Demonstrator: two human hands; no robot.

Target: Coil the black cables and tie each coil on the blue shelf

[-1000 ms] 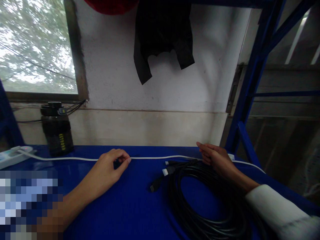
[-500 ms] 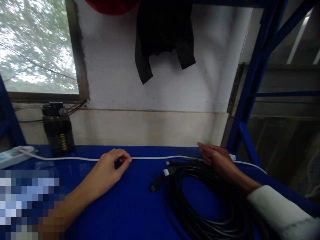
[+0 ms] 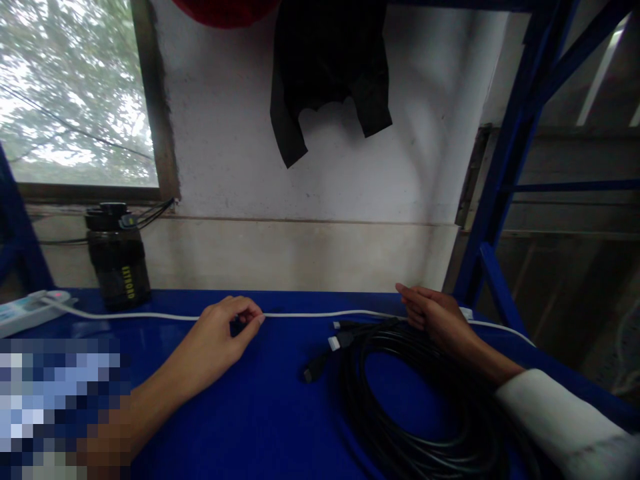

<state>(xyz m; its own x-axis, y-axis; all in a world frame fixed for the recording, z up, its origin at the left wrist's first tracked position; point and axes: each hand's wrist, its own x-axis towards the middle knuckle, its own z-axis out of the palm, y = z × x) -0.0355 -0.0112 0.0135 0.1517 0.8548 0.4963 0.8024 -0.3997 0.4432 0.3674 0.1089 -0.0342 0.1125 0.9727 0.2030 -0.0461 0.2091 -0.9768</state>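
A white cable (image 3: pixel 320 314) runs across the blue surface, nearly straight between my two hands. My left hand (image 3: pixel 225 330) is closed in a pinch, with the cable between thumb and forefinger. On the other side, my right hand (image 3: pixel 437 320) has its fingers curled around the cable, its forefinger pointing out; the grip itself is partly hidden. A small white block (image 3: pixel 466 313) on the cable shows just behind that hand. Below it lies a coil of black cable (image 3: pixel 360 400), with a black connector with a pale tip (image 3: pixel 340 342) at its upper left.
At the left, a white power strip (image 3: pixel 23 317) lies near a dark bottle (image 3: pixel 119 267). Blue frame posts (image 3: pixel 495 200) rise at the right. Behind the blue tabletop (image 3: pixel 240 427) stands a pale wall with a black garment (image 3: pixel 330 60) hanging. A blurred patch covers the lower left corner.
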